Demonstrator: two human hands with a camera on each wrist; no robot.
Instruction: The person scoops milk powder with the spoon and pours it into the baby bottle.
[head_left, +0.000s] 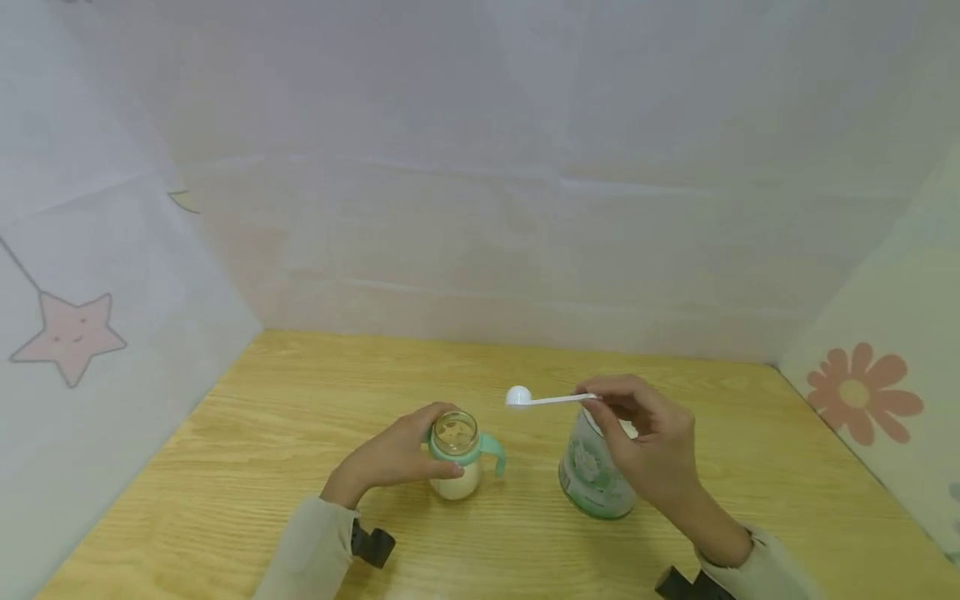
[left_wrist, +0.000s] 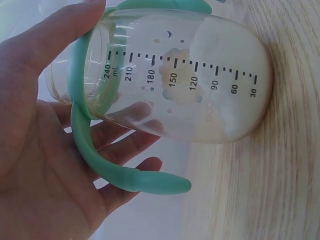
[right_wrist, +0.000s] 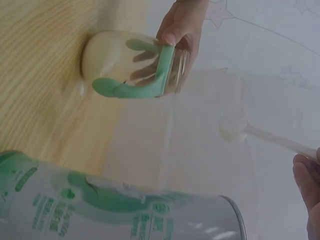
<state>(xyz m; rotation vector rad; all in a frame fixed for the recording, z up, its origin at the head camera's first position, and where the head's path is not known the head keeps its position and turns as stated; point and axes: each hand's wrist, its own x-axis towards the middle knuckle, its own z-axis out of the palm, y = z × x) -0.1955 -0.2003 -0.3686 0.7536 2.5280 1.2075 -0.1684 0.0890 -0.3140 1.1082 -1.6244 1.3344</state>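
Observation:
My left hand (head_left: 405, 450) holds a clear baby bottle (left_wrist: 165, 75) that stands upright on the table. Its thumb lies at the mint-green collar (left_wrist: 77, 65) and its fingers are behind the glass. The bottle has no cap on, and a pale, powdery mass (left_wrist: 240, 65) fills its lower part. My right hand (head_left: 648, 437) pinches the handle end of a white measuring scoop (head_left: 551, 401), held level in the air between bottle and can. Whether the scoop's bowl (right_wrist: 234, 127) holds anything cannot be told. Below that hand, partly hidden, stands an open white-and-green milk powder can (head_left: 592, 471).
Both containers stand on a yellowish wood-grain table (head_left: 360, 367). Pale cloth walls (head_left: 480, 225) enclose its back and sides, with a pink star (head_left: 72, 335) printed on the left and a flower (head_left: 862, 393) on the right. Black wrist cameras (head_left: 372, 546) sit on both forearms.

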